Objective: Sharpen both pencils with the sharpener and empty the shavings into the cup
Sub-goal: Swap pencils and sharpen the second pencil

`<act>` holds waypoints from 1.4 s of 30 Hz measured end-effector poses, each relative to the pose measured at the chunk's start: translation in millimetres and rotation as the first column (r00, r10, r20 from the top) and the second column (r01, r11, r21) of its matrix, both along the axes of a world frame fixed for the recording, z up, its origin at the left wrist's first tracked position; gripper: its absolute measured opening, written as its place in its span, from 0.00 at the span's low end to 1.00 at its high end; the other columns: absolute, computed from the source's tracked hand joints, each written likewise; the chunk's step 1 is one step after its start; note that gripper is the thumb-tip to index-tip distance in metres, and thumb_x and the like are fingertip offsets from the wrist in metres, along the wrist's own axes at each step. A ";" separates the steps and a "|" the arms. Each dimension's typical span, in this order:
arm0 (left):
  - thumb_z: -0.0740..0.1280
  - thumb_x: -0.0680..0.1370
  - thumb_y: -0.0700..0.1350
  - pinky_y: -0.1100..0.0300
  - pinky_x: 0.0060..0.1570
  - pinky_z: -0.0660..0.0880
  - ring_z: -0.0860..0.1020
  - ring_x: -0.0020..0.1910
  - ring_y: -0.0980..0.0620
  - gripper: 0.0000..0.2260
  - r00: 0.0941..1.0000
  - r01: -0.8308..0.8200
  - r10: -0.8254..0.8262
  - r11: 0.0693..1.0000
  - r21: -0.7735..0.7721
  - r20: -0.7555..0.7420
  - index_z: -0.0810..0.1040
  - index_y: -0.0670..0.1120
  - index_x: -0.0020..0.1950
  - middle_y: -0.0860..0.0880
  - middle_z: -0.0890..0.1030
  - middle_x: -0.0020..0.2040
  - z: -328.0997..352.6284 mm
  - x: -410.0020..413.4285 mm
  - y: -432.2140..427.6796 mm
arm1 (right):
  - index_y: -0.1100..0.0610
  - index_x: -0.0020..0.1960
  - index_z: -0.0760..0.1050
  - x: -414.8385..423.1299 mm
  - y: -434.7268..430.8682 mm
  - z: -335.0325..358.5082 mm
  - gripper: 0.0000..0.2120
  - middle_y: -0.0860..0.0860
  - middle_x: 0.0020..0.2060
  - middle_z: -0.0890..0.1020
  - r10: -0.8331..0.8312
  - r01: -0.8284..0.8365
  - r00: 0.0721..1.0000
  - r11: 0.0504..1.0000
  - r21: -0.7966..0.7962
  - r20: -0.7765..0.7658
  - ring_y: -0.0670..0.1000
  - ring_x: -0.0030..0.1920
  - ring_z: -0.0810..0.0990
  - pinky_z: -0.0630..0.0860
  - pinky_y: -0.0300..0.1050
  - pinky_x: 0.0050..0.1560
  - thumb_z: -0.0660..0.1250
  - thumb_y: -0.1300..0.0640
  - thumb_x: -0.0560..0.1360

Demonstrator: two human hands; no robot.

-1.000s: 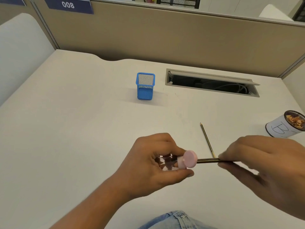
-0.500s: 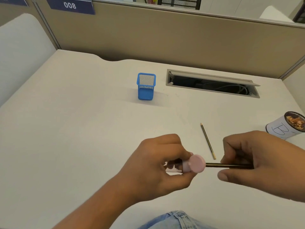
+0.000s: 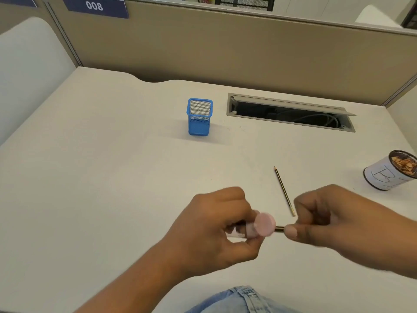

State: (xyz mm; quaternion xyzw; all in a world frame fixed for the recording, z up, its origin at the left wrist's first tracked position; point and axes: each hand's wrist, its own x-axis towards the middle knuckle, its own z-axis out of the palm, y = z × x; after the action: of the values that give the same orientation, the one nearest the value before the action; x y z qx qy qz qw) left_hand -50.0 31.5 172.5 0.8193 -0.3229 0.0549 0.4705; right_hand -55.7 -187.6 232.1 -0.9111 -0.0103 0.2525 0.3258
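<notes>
My left hand (image 3: 216, 224) grips a small sharpener (image 3: 262, 224) with a round pink cap and a clear body, held above the desk near the front edge. A dark pencil (image 3: 279, 228) sticks into the cap from the right, and my right hand (image 3: 334, 220) is closed around it; only a short piece shows between thumb and cap. A second pencil (image 3: 283, 190) lies loose on the desk just behind my right hand, its point facing away from me. A white paper cup (image 3: 381, 177) with shavings inside stands at the far right.
A blue mesh pen holder (image 3: 199, 117) stands on the white desk (image 3: 112, 166) toward the back. An open cable tray (image 3: 291, 114) is set into the desk to the right of the holder. A beige partition (image 3: 248, 48) closes off the back. Denim fabric (image 3: 241, 299) shows at the bottom edge.
My right hand has slid left along the pencil toward the sharpener and turned, so less pencil shows. The left hand holds the sharpener in about the same spot.
</notes>
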 end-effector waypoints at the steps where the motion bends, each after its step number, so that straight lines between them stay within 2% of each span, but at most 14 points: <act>1: 0.77 0.68 0.40 0.66 0.28 0.68 0.70 0.30 0.56 0.07 0.999 0.024 -0.025 0.999 0.036 0.021 0.79 0.45 0.37 0.56 0.69 0.33 -3.0 -2.1 -0.7 | 0.54 0.29 0.69 1.8 -0.3 -1.4 0.21 0.46 0.21 0.71 -0.064 0.087 0.973 0.992 0.096 -0.220 0.45 0.23 0.63 0.61 0.37 0.25 0.75 0.45 0.70; 4: 0.76 0.69 0.40 0.61 0.28 0.71 0.70 0.30 0.55 0.07 0.999 0.035 -0.035 0.998 0.046 -0.005 0.79 0.45 0.37 0.55 0.70 0.32 -8.7 -5.1 -2.7 | 0.53 0.31 0.71 2.4 -5.4 -8.6 0.19 0.47 0.22 0.74 -0.026 0.042 0.959 0.998 0.052 -0.281 0.47 0.24 0.65 0.63 0.41 0.27 0.74 0.45 0.70; 7: 0.77 0.68 0.41 0.70 0.30 0.65 0.71 0.30 0.56 0.09 0.995 -0.010 0.010 1.000 0.002 -0.103 0.78 0.45 0.36 0.53 0.72 0.32 -8.4 -1.4 -2.7 | 0.43 0.41 0.74 -2.1 -8.2 -10.5 0.11 0.38 0.33 0.81 0.145 -0.123 0.981 0.978 -0.166 0.129 0.44 0.30 0.75 0.72 0.39 0.31 0.73 0.40 0.68; 10: 0.79 0.66 0.42 0.69 0.31 0.67 0.71 0.29 0.58 0.12 0.957 -0.086 0.047 0.989 -0.123 -0.287 0.76 0.51 0.35 0.55 0.74 0.32 -8.8 -1.1 -3.1 | 0.44 0.42 0.73 0.6 -14.0 -5.1 0.08 0.39 0.32 0.78 0.512 -0.295 0.686 0.845 -0.446 0.517 0.46 0.33 0.76 0.70 0.37 0.27 0.68 0.42 0.74; 12: 0.78 0.66 0.44 0.62 0.30 0.69 0.72 0.30 0.56 0.12 0.913 -0.137 0.037 0.966 -0.219 -0.407 0.75 0.52 0.34 0.54 0.75 0.32 -8.0 -2.7 -4.3 | 0.54 0.38 0.78 2.2 -17.2 -5.5 0.11 0.47 0.33 0.81 0.676 -0.339 0.408 0.736 -0.586 0.614 0.55 0.30 0.77 0.72 0.47 0.25 0.68 0.50 0.77; 14: 0.78 0.66 0.45 0.55 0.29 0.70 0.73 0.30 0.49 0.11 0.905 -0.147 0.031 0.959 -0.242 -0.425 0.75 0.50 0.34 0.50 0.76 0.32 -8.2 -2.6 -5.6 | 0.58 0.36 0.78 1.3 -17.5 -7.7 0.13 0.52 0.32 0.81 0.708 -0.341 0.318 0.706 -0.621 0.630 0.59 0.27 0.76 0.72 0.50 0.23 0.69 0.53 0.77; 15: 0.78 0.66 0.44 0.56 0.29 0.70 0.73 0.30 0.50 0.11 0.919 -0.141 0.043 0.964 -0.224 -0.393 0.75 0.49 0.34 0.50 0.75 0.32 -8.7 -1.7 -5.7 | 0.55 0.35 0.76 0.0 -16.1 -7.1 0.15 0.50 0.30 0.79 0.696 -0.354 0.386 0.718 -0.599 0.606 0.58 0.26 0.74 0.71 0.50 0.22 0.66 0.50 0.78; 17: 0.78 0.66 0.42 0.66 0.29 0.67 0.72 0.29 0.57 0.12 0.964 -0.086 0.046 0.986 -0.145 -0.262 0.75 0.49 0.35 0.55 0.74 0.32 -10.4 -1.1 -4.8 | 0.50 0.34 0.68 -1.1 -10.4 -8.4 0.18 0.47 0.25 0.73 0.560 -0.347 0.688 0.812 -0.469 0.461 0.50 0.25 0.70 0.70 0.47 0.23 0.61 0.40 0.78; 19: 0.78 0.67 0.40 0.70 0.30 0.66 0.71 0.29 0.58 0.10 0.995 0.034 -0.038 0.999 -0.040 -0.097 0.77 0.47 0.37 0.55 0.72 0.33 -14.2 -5.0 -3.3 | 0.51 0.33 0.66 -0.8 -6.7 -12.6 0.20 0.46 0.23 0.71 0.293 -0.270 0.951 0.942 -0.200 0.096 0.47 0.25 0.65 0.65 0.43 0.27 0.67 0.40 0.74; 21: 0.75 0.68 0.41 0.65 0.27 0.69 0.71 0.29 0.55 0.07 0.992 0.123 -0.125 0.990 0.066 0.033 0.78 0.47 0.39 0.54 0.72 0.34 -20.4 -11.6 -1.5 | 0.54 0.31 0.66 -2.9 -5.2 -15.8 0.20 0.46 0.22 0.71 0.076 -0.055 0.949 0.996 0.075 -0.306 0.47 0.25 0.63 0.60 0.41 0.27 0.72 0.47 0.74; 23: 0.73 0.68 0.42 0.61 0.24 0.71 0.73 0.29 0.52 0.05 0.982 0.127 -0.145 0.982 0.137 0.123 0.80 0.47 0.42 0.53 0.73 0.35 -29.1 -16.7 0.0 | 0.55 0.32 0.67 -8.8 -3.2 -17.6 0.19 0.49 0.21 0.72 0.023 0.067 0.869 0.984 0.163 -0.495 0.49 0.24 0.61 0.56 0.39 0.25 0.71 0.49 0.75; 31: 0.77 0.69 0.40 0.63 0.30 0.73 0.78 0.33 0.51 0.14 0.965 -0.211 0.175 0.960 -0.185 -0.194 0.72 0.52 0.38 0.51 0.78 0.35 -39.0 -5.5 8.5 | 0.53 0.38 0.75 -8.4 -1.9 -25.4 0.16 0.48 0.22 0.77 -0.025 0.040 0.983 0.996 0.078 -0.181 0.50 0.26 0.65 0.63 0.42 0.31 0.63 0.44 0.77; 33: 0.77 0.70 0.40 0.59 0.33 0.78 0.81 0.36 0.48 0.13 0.935 -0.267 0.191 0.934 -0.238 -0.299 0.74 0.51 0.39 0.51 0.80 0.35 -39.2 -2.5 6.7 | 0.52 0.38 0.75 -7.6 -2.9 -28.2 0.14 0.49 0.23 0.79 -0.087 0.102 0.988 0.988 0.114 -0.125 0.51 0.27 0.65 0.63 0.44 0.32 0.64 0.45 0.77; 42: 0.77 0.68 0.48 0.72 0.40 0.74 0.80 0.39 0.60 0.09 0.802 -0.374 0.167 0.888 -0.266 -0.573 0.82 0.52 0.46 0.58 0.85 0.44 -42.8 9.0 -12.6 | 0.54 0.42 0.80 1.8 -1.4 -60.0 0.07 0.49 0.33 0.84 -0.368 0.346 0.930 0.890 0.298 0.019 0.46 0.28 0.76 0.71 0.44 0.34 0.67 0.55 0.78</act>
State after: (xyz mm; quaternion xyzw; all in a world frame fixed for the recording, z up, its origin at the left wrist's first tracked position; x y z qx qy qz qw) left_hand -41.0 18.9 129.7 0.7373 -0.0401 -0.0488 0.6726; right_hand -53.9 -188.9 172.0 -0.8487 0.1082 0.1497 0.4956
